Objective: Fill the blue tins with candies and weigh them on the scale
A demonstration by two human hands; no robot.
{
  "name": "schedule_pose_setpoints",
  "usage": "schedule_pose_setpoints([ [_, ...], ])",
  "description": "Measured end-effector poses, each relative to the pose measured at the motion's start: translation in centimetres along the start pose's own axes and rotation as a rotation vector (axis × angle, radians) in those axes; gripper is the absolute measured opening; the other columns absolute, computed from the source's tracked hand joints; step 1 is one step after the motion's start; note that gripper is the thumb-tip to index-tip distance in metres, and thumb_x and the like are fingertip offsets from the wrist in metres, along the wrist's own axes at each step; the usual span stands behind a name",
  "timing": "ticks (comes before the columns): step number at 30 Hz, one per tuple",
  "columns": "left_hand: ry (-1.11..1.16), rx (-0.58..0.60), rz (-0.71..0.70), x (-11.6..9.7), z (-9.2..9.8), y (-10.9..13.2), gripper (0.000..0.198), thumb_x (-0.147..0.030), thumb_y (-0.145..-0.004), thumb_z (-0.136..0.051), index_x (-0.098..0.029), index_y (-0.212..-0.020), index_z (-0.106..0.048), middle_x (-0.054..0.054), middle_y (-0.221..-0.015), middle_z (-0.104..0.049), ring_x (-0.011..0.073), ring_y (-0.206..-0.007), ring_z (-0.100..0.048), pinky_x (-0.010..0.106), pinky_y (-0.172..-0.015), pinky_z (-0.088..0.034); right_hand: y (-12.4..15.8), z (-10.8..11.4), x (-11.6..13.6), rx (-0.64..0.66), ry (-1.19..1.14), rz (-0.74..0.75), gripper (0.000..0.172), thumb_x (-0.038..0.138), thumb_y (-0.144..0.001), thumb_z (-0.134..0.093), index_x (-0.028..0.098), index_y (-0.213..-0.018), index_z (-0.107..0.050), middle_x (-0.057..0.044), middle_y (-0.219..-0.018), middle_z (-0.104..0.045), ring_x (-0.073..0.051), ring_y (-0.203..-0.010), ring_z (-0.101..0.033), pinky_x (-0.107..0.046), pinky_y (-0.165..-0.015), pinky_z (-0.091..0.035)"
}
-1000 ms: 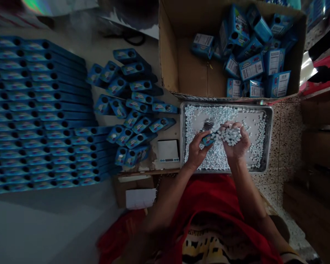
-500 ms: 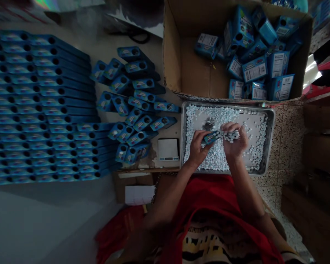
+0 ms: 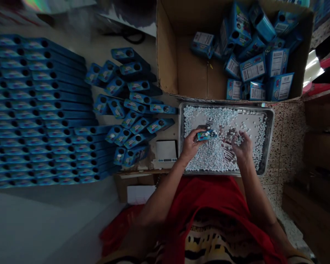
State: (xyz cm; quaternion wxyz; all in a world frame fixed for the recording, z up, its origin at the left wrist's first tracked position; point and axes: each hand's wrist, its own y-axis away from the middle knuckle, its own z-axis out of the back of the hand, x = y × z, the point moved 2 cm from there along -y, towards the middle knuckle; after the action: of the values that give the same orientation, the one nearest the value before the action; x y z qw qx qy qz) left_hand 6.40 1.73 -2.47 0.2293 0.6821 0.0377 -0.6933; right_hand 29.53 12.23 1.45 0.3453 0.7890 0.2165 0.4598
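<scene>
My left hand (image 3: 191, 147) grips a small blue carton (image 3: 204, 136), held over the left part of a metal tray (image 3: 268, 146). White pellets show at the opening in the carton's top. Loose white pellets (image 3: 209, 156) cover much of the tray, thickest at the left and middle. To the right of the carton, my right hand (image 3: 244, 148) is low over the tray, fingers curled and slightly blurred, with some white pellets in them. Several stray pellets lie or fall between the two hands.
A cardboard box (image 3: 192, 82) with blue cartons inside stands behind the tray. Left of the tray are a small white scale (image 3: 166, 150), a loose group of blue cartons (image 3: 137, 126) with round holes, and long stacked rows of cartons (image 3: 44, 106). Scissors (image 3: 133, 36) lie at the back.
My right hand has drawn away from the carton, to the right and lower over the tray. The left hand and carton have shifted slightly left, and the view has moved a little.
</scene>
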Motion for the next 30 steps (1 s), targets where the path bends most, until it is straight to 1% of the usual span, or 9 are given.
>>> schedule_pose_setpoints([
  [2, 0.036, 0.041, 0.006, 0.1, -0.2, 0.0, 0.045, -0.046, -0.080, -0.089, -0.023, -0.116, -0.075, 0.010, -0.125, -0.076, 0.0269, -0.124, -0.072, 0.043, -0.112, -0.055, 0.9, 1.1, 0.0, -0.051, 0.149, 0.051, 0.019, 0.040, -0.082, -0.079, 0.024, -0.084, -0.068, 0.003, -0.079, -0.067, -0.012, -0.071, -0.064, -0.023, -0.063, -0.058],
  [5, 0.066, 0.053, 0.015, -0.6, -0.2, 0.4, 0.043, -0.043, -0.081, -0.089, -0.024, -0.116, -0.075, 0.010, -0.125, -0.076, 0.0258, -0.122, -0.073, 0.043, -0.112, -0.056, 2.2, 1.4, -0.2, 0.018, 0.355, 0.073, 0.024, 0.040, -0.076, -0.083, 0.024, -0.091, -0.073, 0.001, -0.087, -0.072, -0.014, -0.079, -0.067, -0.025, -0.067, -0.059],
  [13, 0.108, -0.021, 0.108, -0.6, 2.3, 0.9, 0.049, -0.042, -0.079, -0.090, -0.023, -0.120, -0.070, 0.008, -0.124, -0.079, 0.0258, -0.114, -0.076, 0.042, -0.105, -0.060, 2.4, -1.1, -0.4, 0.064, 0.412, 0.018, 0.024, 0.045, -0.081, -0.079, 0.021, -0.082, -0.071, 0.000, -0.081, -0.068, -0.015, -0.076, -0.061, -0.025, -0.065, -0.050],
  [17, 0.238, -0.007, 0.124, -0.4, 3.3, 1.6, 0.050, -0.037, -0.076, -0.092, -0.024, -0.118, -0.069, 0.009, -0.133, -0.077, 0.0268, -0.126, -0.073, 0.044, -0.113, -0.055, 1.9, -1.1, -1.1, 0.084, 0.467, 0.016, 0.028, 0.046, -0.078, -0.082, 0.021, -0.087, -0.074, 0.002, -0.078, -0.067, -0.014, -0.072, -0.058, -0.025, -0.065, -0.046],
  [21, 0.431, -0.042, 0.123, -0.7, 3.7, 2.0, 0.050, -0.024, -0.071, -0.095, -0.024, -0.115, -0.070, 0.007, -0.133, -0.078, 0.0264, -0.134, -0.069, 0.045, -0.121, -0.047, 1.6, -0.7, -1.1, 0.098, 0.790, 0.212, 0.031, 0.051, -0.084, -0.077, 0.021, -0.094, -0.076, 0.000, -0.081, -0.071, -0.017, -0.078, -0.063, -0.032, -0.081, -0.052],
  [23, 0.479, -0.048, 0.124, -1.0, 3.6, 2.1, 0.050, -0.021, -0.069, -0.095, -0.024, -0.113, -0.071, 0.007, -0.134, -0.078, 0.0266, -0.136, -0.068, 0.045, -0.123, -0.045, 1.5, -0.8, -0.6, 0.163, 1.026, 0.362, 0.032, 0.052, -0.087, -0.074, 0.023, -0.099, -0.079, -0.004, -0.099, -0.078, -0.023, -0.097, -0.069, -0.041, -0.097, -0.053],
  [26, 0.466, -0.090, 0.128, -1.6, 3.8, 3.1, 0.050, -0.021, -0.069, -0.094, -0.024, -0.113, -0.071, 0.008, -0.132, -0.078, 0.0278, -0.134, -0.069, 0.047, -0.122, -0.047, 1.7, -1.0, 0.8, 0.289, 1.345, 0.599, 0.033, 0.052, -0.093, -0.068, 0.024, -0.104, -0.082, -0.012, -0.128, -0.077, -0.032, -0.125, -0.068, -0.054, -0.114, -0.047],
  [28, 0.399, -0.176, 0.135, -2.3, 5.4, 4.9, 0.049, -0.023, -0.070, -0.092, -0.023, -0.114, -0.070, 0.008, -0.130, -0.079, 0.0279, -0.129, -0.071, 0.046, -0.118, -0.050, 2.0, -0.8, 2.0, 0.334, 1.502, 0.701, 0.036, 0.052, -0.096, -0.063, 0.024, -0.107, -0.082, -0.016, -0.133, -0.075, -0.035, -0.130, -0.067, -0.060, -0.116, -0.046],
  [30, 0.298, -0.330, 0.137, -3.3, 8.6, 8.0, 0.047, -0.026, -0.072, -0.091, -0.023, -0.114, -0.070, 0.008, -0.126, -0.079, 0.0264, -0.121, -0.073, 0.042, -0.112, -0.054, 1.9, -0.3, 3.2, 0.357, 1.618, 0.754, 0.039, 0.055, -0.097, -0.062, 0.024, -0.111, -0.082, -0.018, -0.133, -0.075, -0.039, -0.129, -0.067, -0.065, -0.112, -0.048],
])
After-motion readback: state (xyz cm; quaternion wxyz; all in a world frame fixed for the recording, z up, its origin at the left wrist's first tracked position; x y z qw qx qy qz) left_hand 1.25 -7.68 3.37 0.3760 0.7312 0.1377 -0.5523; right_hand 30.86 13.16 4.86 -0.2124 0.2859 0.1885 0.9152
